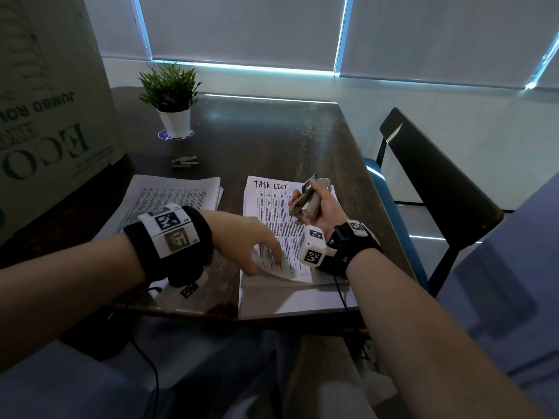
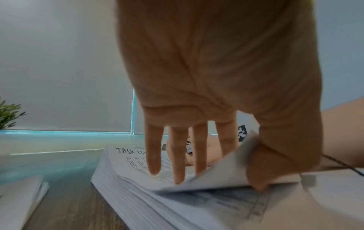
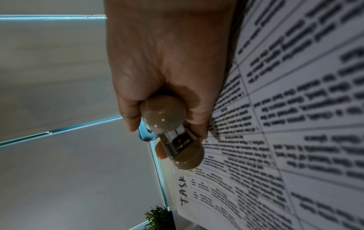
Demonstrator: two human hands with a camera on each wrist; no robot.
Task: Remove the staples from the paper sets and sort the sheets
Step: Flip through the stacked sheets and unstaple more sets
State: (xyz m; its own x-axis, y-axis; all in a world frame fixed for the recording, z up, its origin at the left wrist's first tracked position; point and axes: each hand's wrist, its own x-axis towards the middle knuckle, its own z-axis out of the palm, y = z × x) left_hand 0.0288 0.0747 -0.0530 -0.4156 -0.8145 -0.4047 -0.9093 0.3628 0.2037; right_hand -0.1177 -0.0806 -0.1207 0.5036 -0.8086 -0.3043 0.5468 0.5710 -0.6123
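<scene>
Peeling the top sheet point(image 2: 222, 174) off the stack point(image 1: 273, 234) at the table's point(image 1: 266, 140) near edge

Left hand point(image 1: 242, 237) pinches its near corner, thumb beneath, probably to sort it onto the left pile point(image 1: 172, 195); right hand point(image 1: 320, 207) grips the staple remover point(image 1: 305, 201), parked aside

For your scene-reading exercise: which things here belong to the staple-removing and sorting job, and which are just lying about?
Job: stack headed TASK LIST; top sheet, lifted by left hand; staple remover, gripped by right hand; second pile.

Lying about: plant; box; chair; small metal pieces.
</scene>
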